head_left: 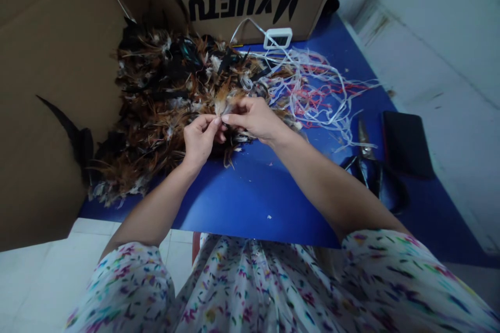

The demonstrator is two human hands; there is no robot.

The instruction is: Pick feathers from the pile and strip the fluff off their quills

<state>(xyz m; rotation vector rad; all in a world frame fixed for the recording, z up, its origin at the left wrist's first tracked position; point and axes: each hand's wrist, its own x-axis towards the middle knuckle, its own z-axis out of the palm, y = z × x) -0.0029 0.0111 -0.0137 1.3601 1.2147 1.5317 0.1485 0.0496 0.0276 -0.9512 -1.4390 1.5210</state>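
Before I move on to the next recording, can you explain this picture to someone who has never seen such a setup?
There is no machine here: a person works with two bare hands, seen from a camera worn on the head, looking forward and down. On the blue table lies a large heap of brown and black feathers. Right of it are tangled white and red strips, then scissors and a dark flat object. Cardboard stands at the left and back. The left hand and right hand meet, fingertips pinching a small feather tuft; finer detail there is too small to tell.
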